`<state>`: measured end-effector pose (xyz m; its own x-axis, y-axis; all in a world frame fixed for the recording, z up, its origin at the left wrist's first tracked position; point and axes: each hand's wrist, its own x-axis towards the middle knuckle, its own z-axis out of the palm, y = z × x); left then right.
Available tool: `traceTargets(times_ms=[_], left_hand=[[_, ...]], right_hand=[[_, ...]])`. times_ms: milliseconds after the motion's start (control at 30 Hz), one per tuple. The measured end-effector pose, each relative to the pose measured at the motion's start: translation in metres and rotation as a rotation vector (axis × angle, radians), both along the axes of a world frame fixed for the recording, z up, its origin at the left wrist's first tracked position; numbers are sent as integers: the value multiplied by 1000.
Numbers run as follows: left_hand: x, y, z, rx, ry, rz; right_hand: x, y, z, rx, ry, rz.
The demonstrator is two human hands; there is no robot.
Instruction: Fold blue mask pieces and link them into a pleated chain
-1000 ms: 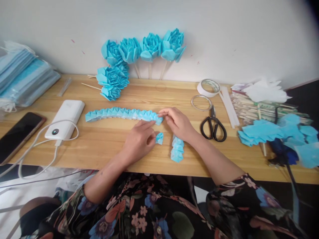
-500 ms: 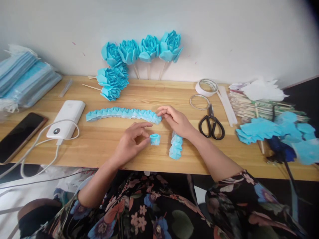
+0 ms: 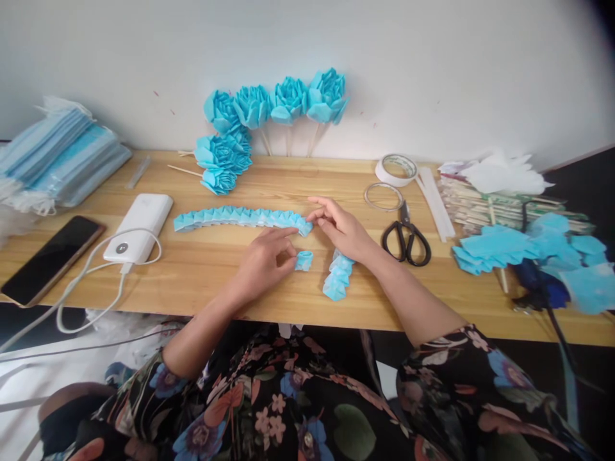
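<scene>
A long pleated blue strip [image 3: 240,217] lies across the middle of the table. At its right end is my right hand [image 3: 342,230], thumb and fingers closed by the strip's tip. My left hand [image 3: 269,261] has its thumb and a finger pinched at the edge of a small blue folded piece [image 3: 304,260], and its index finger reaches toward the long strip. A shorter pleated blue strip [image 3: 337,276] lies partly under my right wrist.
Blue flowers on sticks [image 3: 288,101] lean on the wall. Black scissors [image 3: 406,240], tape rolls [image 3: 396,169] and blue pieces [image 3: 500,248] are at right. A power bank [image 3: 139,228], phone [image 3: 52,259] and stacked masks [image 3: 72,153] are at left.
My left hand has moved right and up, with its thumb and finger drawn together and the small blue piece slightly shifted. My right hand stays near the long strip's end. The view has shifted slightly.
</scene>
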<state>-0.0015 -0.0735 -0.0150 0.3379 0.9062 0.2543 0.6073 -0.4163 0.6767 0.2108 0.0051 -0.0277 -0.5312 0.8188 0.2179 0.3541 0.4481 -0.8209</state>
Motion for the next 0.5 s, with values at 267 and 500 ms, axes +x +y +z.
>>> traceTargets(times_ms=[267,500], left_hand=[[1,-3,3,-31,-98,23],[-6,-15,25,-525,-550,-247]], right_hand=[[2,4,-6,4,20,-76],[1,3,-5,-21,50,-60]])
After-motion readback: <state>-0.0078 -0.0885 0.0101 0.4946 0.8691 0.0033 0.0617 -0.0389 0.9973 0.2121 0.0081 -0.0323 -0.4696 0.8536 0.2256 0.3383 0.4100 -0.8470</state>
